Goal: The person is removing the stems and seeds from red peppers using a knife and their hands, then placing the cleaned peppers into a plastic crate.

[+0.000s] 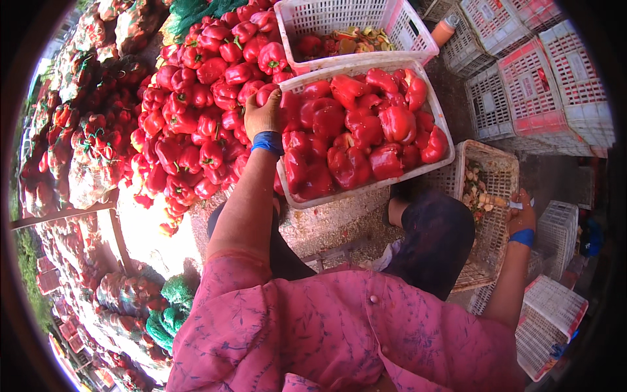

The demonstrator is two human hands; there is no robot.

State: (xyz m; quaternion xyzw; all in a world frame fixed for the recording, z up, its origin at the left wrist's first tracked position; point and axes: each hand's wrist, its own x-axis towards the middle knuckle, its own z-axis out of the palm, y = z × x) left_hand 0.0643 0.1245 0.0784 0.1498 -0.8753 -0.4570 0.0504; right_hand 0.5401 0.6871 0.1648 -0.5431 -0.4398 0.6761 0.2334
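My left hand (262, 121) is closed around a red bell pepper (268, 95), at the near left corner of a white crate (441, 116) full of red peppers. Many of the peppers in this crate look cut open at the stem end. To its left rises a big heap of whole red bell peppers (196, 124). My right hand (521, 214) is closed on something small and white, of a kind I cannot make out, over the right rim of a dirty plastic basket (486, 251). Pale pepper cores (478, 189) lie in that basket.
Behind the full crate stands another white crate (356, 64) with pepper scraps. Stacked crates (532, 81) and an orange bottle (445, 30) are at the far right. More crates (555, 300) lie at the near right. Net sacks of peppers (95, 157) line the left.
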